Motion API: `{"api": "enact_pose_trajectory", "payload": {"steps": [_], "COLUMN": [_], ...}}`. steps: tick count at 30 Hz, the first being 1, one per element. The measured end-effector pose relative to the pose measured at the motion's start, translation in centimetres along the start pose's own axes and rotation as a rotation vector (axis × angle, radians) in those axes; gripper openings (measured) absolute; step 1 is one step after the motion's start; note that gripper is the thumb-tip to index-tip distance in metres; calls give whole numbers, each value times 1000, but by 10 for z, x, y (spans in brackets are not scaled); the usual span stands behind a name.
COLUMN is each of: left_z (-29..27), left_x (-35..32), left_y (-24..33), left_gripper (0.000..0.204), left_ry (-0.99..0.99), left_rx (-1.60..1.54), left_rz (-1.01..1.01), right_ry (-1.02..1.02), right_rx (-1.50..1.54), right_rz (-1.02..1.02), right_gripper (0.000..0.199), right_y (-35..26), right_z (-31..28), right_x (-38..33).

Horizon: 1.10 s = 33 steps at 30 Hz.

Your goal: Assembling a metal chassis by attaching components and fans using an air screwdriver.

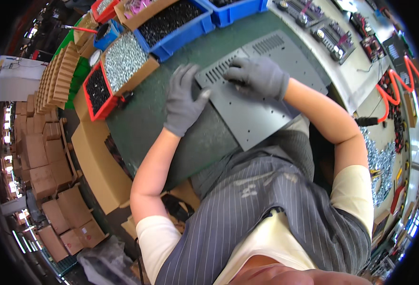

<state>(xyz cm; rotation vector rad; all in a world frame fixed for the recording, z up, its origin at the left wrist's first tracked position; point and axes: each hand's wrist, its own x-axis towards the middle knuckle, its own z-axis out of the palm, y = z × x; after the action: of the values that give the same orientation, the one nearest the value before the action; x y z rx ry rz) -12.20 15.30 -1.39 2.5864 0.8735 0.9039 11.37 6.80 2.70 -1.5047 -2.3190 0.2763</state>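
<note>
Lying on the green table [145,114], the grey slotted panel [247,114] is right of the carton of silvery fasteners [140,76]. The left hand [183,102], thumb spread wide, is at its left edge; the right hand [259,76] curls over it, whether gripping anything I cannot tell.

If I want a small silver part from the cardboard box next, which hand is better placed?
Probably the left. The left hand is nearer the cardboard box and its silver parts, and looks empty. The right hand is farther off, curled over the grey panel.
</note>
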Motion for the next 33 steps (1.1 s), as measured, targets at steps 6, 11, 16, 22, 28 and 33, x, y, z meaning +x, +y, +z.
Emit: {"api": "enact_pose_trajectory", "payload": {"steps": [6,11,16,22,28,33], "left_z": [25,48,54,46,51,32], "left_x": [21,37,53,58,56,49], "left_y": [38,51,50,62,76,65], "left_gripper": [95,104,70,50,36,35], "left_ry": [-175,-291,-202,-231,-265,-235], "left_rx": [72,121,23,10,-43,58], "left_rz": [217,168,123,112,132,284], "right_ry": [54,86,149,217,218,498], "right_rx": [-182,-260,-284,-266,-252,408], "right_rz": [1,135,213,318,341,366], "right_gripper": [87,90,90,89,91,61], "right_y": [13,20,24,31,28,31], "right_z": [0,-7,-4,-3,-7,-14], "right_x": [-19,-62,-93,-102,-102,-108]}}
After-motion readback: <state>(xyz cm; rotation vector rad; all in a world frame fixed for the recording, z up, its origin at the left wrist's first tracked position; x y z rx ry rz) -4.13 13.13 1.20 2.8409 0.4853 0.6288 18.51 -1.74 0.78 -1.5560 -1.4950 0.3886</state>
